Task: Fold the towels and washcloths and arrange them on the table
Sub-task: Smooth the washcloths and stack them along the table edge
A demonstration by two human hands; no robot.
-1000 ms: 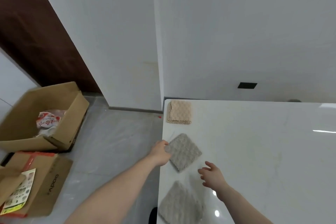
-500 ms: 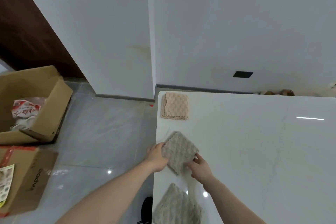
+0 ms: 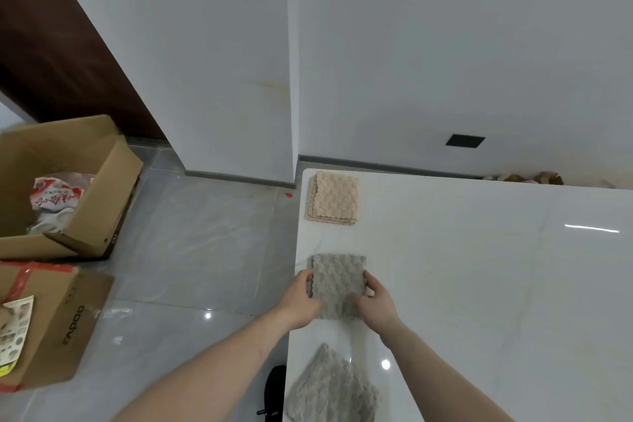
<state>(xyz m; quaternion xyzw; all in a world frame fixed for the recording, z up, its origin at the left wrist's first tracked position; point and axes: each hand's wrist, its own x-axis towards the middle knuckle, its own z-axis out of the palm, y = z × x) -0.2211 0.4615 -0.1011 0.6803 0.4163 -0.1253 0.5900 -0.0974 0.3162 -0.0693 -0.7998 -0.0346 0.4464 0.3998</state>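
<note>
folded grey cloth (image 3: 337,284) lies flat on the white desk (image 3: 479,284), near its left edge, squared to it. left hand (image 3: 303,298) grips the cloth's left side, fingers curled at the edge. right hand (image 3: 376,301) grips its right side, thumb on top. beige stack (image 3: 334,198), folded, sits at the desk's far left corner, well apart from the grey cloth. second grey cloth (image 3: 330,390) lies near the front edge, skewed. open box (image 3: 68,188) and taped box (image 3: 44,322) stand on the floor (image 3: 198,250), left of the desk.
</note>
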